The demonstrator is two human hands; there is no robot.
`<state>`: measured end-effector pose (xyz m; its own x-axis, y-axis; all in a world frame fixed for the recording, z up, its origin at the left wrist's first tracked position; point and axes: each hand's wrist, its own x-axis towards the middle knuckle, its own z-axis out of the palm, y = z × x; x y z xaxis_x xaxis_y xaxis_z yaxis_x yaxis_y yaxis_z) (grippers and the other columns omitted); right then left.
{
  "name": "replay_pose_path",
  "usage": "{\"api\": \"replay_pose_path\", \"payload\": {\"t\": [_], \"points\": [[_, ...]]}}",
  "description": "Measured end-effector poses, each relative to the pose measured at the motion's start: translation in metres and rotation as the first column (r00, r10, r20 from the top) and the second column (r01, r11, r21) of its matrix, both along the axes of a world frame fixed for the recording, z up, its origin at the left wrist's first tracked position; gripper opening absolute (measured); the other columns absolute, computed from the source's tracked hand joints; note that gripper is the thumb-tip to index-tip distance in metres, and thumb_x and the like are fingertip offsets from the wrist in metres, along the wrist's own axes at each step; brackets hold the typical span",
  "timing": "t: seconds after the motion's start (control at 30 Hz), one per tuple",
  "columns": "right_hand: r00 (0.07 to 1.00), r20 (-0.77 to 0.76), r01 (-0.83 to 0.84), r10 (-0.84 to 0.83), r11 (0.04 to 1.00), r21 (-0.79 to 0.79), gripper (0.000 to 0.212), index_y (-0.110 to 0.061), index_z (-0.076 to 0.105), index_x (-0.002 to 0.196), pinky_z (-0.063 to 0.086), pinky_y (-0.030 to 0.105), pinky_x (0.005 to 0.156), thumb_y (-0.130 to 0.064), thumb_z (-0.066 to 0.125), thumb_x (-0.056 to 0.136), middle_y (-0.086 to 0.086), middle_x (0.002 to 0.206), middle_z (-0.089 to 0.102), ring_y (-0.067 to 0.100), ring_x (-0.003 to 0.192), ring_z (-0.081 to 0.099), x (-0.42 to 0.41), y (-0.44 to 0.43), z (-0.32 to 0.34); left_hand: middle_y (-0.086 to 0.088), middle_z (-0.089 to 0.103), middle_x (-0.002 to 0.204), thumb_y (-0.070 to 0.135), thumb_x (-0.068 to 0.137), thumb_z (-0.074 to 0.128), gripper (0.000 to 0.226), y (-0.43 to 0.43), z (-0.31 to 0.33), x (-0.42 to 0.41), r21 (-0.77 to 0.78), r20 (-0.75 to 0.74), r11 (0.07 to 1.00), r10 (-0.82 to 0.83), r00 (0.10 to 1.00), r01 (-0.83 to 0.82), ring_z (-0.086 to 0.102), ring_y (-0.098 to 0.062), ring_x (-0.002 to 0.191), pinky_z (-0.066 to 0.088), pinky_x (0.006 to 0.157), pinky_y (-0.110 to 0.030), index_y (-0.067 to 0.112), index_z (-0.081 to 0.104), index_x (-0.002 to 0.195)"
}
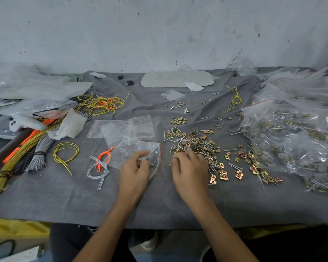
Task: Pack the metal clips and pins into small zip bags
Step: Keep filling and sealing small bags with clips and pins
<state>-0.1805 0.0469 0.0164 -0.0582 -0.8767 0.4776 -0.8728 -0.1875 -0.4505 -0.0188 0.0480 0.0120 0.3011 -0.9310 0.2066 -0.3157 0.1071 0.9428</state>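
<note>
A loose heap of brass-coloured metal clips and silver pins (201, 144) lies on the grey cloth (64, 201) at centre right. My right hand (189, 169) rests on the heap's near edge with curled fingers; whether it holds a piece is hidden. My left hand (134, 171) pinches the mouth of a small clear zip bag (138, 150) with a red seal line, just left of the heap. More empty zip bags (121, 127) lie behind it.
Filled bags of clips and pins (292, 133) pile up at the right. Bundles of yellow, orange and grey cords (32, 148) lie at the left, small cord loops (100, 165) beside my left hand. A white oval plate (176, 78) sits at the back.
</note>
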Motion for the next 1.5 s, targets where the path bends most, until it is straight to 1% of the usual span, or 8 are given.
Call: {"api": "replay_pose_path", "payload": {"t": [0.2,0.47,0.7,0.83,0.93,1.07,1.2,1.5], "points": [[0.995,-0.096,-0.032,0.040,0.996,0.085,0.008,-0.024,0.064,0.091,0.037,0.040,0.078,-0.030,0.065,0.086,-0.003,0.088,0.064,0.026,0.087,0.054,0.002,0.001,0.001,-0.004,0.059,0.055,0.037,0.073,0.045,0.037,-0.002,-0.001,0.001,-0.012,0.012,1.000,0.012,1.000,-0.012,0.049,-0.017,0.052,0.043,0.055,-0.037,0.033,0.069,0.100],[0.975,0.031,-0.217,0.220,0.973,-0.076,0.008,-0.017,0.064,0.099,0.040,0.037,0.075,-0.017,0.057,0.100,0.002,0.094,0.058,0.023,0.082,0.047,0.003,0.004,0.005,-0.003,0.058,0.055,0.038,0.072,0.044,0.039,-0.003,-0.003,0.002,-0.010,0.012,1.000,0.007,1.000,-0.007,0.048,-0.015,0.051,0.042,0.055,-0.035,0.035,0.069,0.102],[0.882,-0.183,-0.438,0.434,0.899,0.025,0.016,-0.021,0.057,0.110,0.043,0.036,0.083,-0.015,0.053,0.096,-0.005,0.099,0.065,0.021,0.095,0.051,0.008,0.006,0.002,-0.001,0.057,0.054,0.037,0.071,0.045,0.040,-0.004,-0.005,0.002,-0.010,0.017,1.000,-0.003,1.000,0.004,0.048,-0.014,0.050,0.043,0.053,-0.036,0.037,0.068,0.104],[0.866,-0.104,-0.478,0.489,0.871,0.116,0.031,-0.025,0.049,0.128,0.038,0.036,0.092,-0.017,0.052,0.098,-0.005,0.111,0.066,0.019,0.113,0.048,0.011,0.003,0.004,-0.003,0.064,0.058,0.037,0.071,0.045,0.040,-0.005,-0.005,0.002,0.008,-0.014,1.000,-0.014,1.000,0.014,0.054,-0.015,0.052,0.044,0.055,-0.034,0.040,0.068,0.103],[0.909,0.005,-0.417,0.418,0.907,0.063,0.026,-0.027,0.058,0.122,0.038,0.036,0.090,-0.021,0.056,0.097,-0.008,0.107,0.067,0.019,0.106,0.050,-0.005,0.006,0.011,-0.003,0.062,0.056,0.038,0.072,0.045,0.039,-0.006,-0.007,0.004,0.005,0.008,1.000,-0.014,1.000,0.014,0.050,-0.015,0.051,0.042,0.055,-0.035,0.041,0.067,0.104],[0.978,-0.091,-0.175,0.186,0.978,0.112,0.011,-0.030,0.066,0.104,0.040,0.036,0.084,-0.029,0.058,0.096,-0.006,0.103,0.063,0.020,0.098,0.049,-0.057,0.001,0.018,-0.012,0.059,0.057,0.038,0.073,0.045,0.039,-0.007,-0.007,0.004,0.019,0.004,1.000,-0.005,1.000,0.005,0.048,-0.017,0.051,0.042,0.055,-0.036,0.040,0.068,0.104],[0.949,-0.130,-0.235,0.286,0.921,0.310,0.023,-0.042,0.063,0.119,0.033,0.031,0.090,-0.039,0.053,0.099,-0.011,0.115,0.051,0.014,0.108,0.036,-0.076,0.000,0.018,-0.010,0.059,0.057,0.039,0.072,0.044,0.039,-0.008,-0.007,0.004,0.013,0.007,1.000,-0.020,1.000,0.020,0.048,-0.017,0.052,0.040,0.056,-0.035,0.040,0.067,0.104],[0.965,-0.142,-0.187,0.221,0.958,0.220,0.018,-0.026,0.057,0.109,0.038,0.037,0.090,-0.030,0.040,0.105,-0.005,0.109,0.058,0.020,0.099,0.046,-0.054,-0.006,0.016,-0.004,0.058,0.054,0.041,0.071,0.044,0.039,-0.005,-0.004,0.003,0.019,-0.007,1.000,-0.023,1.000,0.023,0.047,-0.016,0.050,0.039,0.054,-0.032,0.042,0.067,0.102]]}}
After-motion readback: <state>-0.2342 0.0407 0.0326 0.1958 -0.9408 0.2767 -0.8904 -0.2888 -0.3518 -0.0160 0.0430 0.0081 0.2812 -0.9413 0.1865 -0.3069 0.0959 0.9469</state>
